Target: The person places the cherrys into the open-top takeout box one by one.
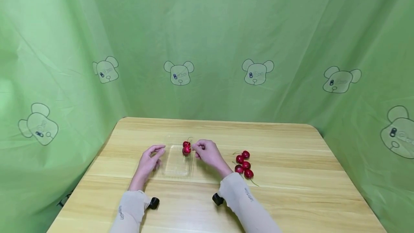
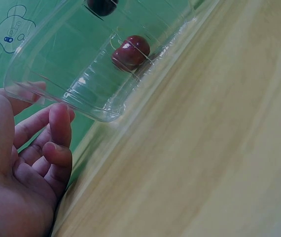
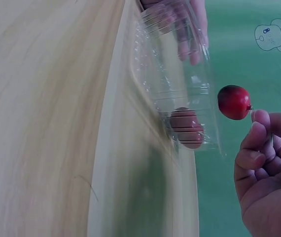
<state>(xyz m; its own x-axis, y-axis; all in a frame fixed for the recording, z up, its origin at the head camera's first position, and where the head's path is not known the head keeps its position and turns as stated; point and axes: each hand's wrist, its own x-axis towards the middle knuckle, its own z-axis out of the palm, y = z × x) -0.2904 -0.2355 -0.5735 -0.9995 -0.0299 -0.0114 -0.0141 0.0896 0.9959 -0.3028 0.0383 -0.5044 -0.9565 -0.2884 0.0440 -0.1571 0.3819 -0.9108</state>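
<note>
The right hand (image 1: 208, 151) pinches one cherry (image 3: 234, 102) by its stem near the right rim of the clear plastic tray (image 1: 177, 163); the thin stem could slip or snap, dropping the fruit outside the tray. The left hand (image 1: 150, 161), fingers loosely bent and apart, is at the tray's left side; whether it touches the wall is hard to tell, and if unheld, so light a tray could slide when bumped. The loose cherries (image 1: 246, 165) right of the tray could roll across the tabletop (image 1: 291, 175) if an arm brushed them.
</note>
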